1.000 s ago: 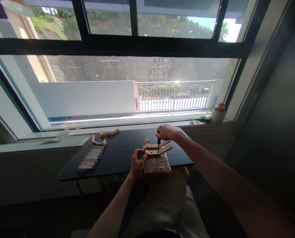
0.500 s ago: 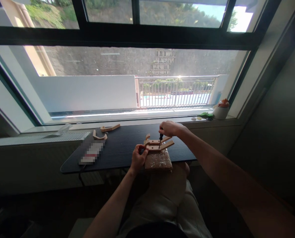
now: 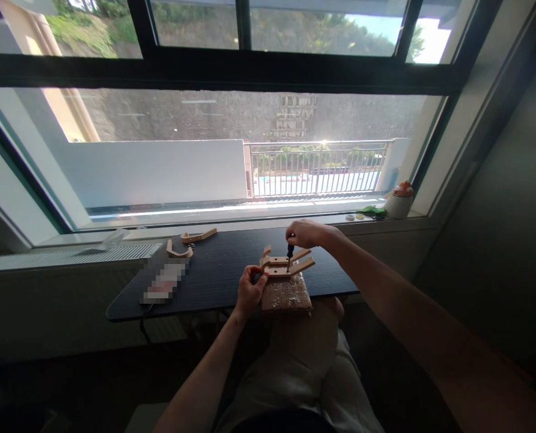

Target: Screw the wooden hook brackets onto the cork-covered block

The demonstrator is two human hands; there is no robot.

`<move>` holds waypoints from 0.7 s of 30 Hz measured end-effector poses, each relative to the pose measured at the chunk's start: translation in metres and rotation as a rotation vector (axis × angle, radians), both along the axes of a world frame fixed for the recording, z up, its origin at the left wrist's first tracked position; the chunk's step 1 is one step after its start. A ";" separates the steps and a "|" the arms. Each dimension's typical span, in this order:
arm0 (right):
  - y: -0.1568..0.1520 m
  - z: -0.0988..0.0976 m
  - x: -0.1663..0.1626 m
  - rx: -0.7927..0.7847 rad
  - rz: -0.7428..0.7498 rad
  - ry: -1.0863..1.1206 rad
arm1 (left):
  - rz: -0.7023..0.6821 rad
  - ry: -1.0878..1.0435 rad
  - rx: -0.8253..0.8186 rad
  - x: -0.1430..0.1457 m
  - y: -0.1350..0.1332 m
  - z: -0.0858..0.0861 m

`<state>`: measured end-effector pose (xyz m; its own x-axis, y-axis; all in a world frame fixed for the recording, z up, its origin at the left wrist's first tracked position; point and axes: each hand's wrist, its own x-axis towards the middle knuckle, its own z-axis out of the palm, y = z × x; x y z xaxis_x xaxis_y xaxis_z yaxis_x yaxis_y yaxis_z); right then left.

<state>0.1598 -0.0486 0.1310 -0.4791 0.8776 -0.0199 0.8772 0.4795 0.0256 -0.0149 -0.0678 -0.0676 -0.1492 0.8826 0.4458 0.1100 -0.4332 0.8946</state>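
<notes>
My right hand (image 3: 307, 233) is closed round the dark handle of a screwdriver (image 3: 290, 251), which points down. Its tip meets the nearer of two bent wooden hooks, close to a hole. My left hand (image 3: 250, 290) pinches the left end of that near wooden hook (image 3: 277, 272). Just behind it lies the second wooden hook (image 3: 277, 260). Both rest on a brown block wrapped in shiny clear film (image 3: 286, 296), at the table's front edge above my lap. Whether a screw sits under the tip is too small to tell.
Two more wooden hooks, one curved (image 3: 179, 249) and one longer (image 3: 200, 235), lie at the dark table's (image 3: 223, 270) back left, with small metal bits beside them. A blurred-out flat item (image 3: 164, 282) is nearer. A white pot (image 3: 398, 203) stands on the windowsill.
The view has shifted slightly. Both hands keep their grips, and the screwdriver stays upright on the near wooden hook.
</notes>
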 end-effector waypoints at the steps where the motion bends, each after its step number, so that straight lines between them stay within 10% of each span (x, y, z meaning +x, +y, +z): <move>1: 0.000 -0.002 0.000 0.014 -0.001 -0.001 | -0.001 -0.002 0.000 0.000 0.000 0.000; 21: -0.003 -0.003 0.003 0.085 0.059 0.024 | 0.011 0.003 0.009 0.000 0.001 -0.002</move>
<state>0.1628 -0.0521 0.1281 -0.5295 0.8458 0.0654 0.8483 0.5274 0.0472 -0.0153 -0.0663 -0.0693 -0.1574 0.8769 0.4541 0.1176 -0.4400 0.8903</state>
